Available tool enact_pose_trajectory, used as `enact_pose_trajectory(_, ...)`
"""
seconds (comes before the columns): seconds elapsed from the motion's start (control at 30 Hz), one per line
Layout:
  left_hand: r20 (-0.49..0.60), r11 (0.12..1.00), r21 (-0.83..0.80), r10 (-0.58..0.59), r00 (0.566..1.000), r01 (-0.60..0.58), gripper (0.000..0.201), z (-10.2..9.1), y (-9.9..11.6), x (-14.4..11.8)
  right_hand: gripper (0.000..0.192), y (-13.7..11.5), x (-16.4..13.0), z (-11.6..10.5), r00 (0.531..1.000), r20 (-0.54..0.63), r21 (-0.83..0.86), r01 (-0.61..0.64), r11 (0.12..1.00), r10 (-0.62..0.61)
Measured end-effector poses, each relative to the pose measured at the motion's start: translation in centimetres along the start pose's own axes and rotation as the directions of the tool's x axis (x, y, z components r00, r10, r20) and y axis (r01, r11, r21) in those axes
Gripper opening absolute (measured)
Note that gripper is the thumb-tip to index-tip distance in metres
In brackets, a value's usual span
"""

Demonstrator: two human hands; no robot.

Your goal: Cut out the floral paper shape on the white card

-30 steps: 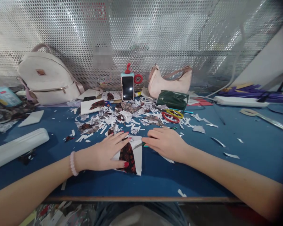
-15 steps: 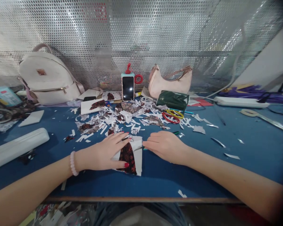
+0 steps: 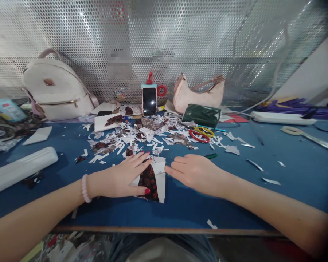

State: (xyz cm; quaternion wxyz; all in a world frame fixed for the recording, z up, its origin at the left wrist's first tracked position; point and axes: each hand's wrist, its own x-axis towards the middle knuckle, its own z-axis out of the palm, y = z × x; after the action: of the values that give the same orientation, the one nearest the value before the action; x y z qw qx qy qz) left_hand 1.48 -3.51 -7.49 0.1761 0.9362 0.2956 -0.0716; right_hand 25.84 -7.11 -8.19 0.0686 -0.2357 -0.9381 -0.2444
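My left hand [image 3: 120,178] lies flat on a white folded paper piece with a dark red flower print [image 3: 152,178], pinning it to the blue table [image 3: 180,207]. A pink bead bracelet is on that wrist. My right hand [image 3: 196,171] rests just right of the paper, fingertips at its right edge. A green-handled tool [image 3: 211,156] pokes out behind this hand; its tip is hidden under the fingers.
Several paper scraps [image 3: 131,140] lie beyond the hands. Red and yellow scissors [image 3: 200,134], a dark green pouch [image 3: 200,115], a phone on a stand [image 3: 149,101], a pink handbag [image 3: 198,95] and a white backpack [image 3: 56,89] stand at the back. A white case [image 3: 19,169] lies at left.
My right hand has slid a little toward me along the paper's right edge, and the tool's green end now shows behind it. The left hand has stayed on the paper.
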Motion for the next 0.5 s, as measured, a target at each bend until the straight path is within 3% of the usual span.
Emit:
enact_pose_trajectory(0.27, 0.026, 0.999, 0.051, 0.01, 1.0, -0.011, 0.08, 0.2, -0.1, -0.1, 0.016, 0.2, 0.5, -1.1, 0.99, 0.14, 0.008, -0.003, 1.0, 0.002)
enact_pose_trajectory(0.5, 0.047, 0.996, 0.091, -0.004, 0.999, 0.0, 0.078, -0.1, 0.2, -0.2, 0.017, 0.2, 0.5, -1.4, 0.981, 0.193, 0.033, -0.003, 0.999, -0.004)
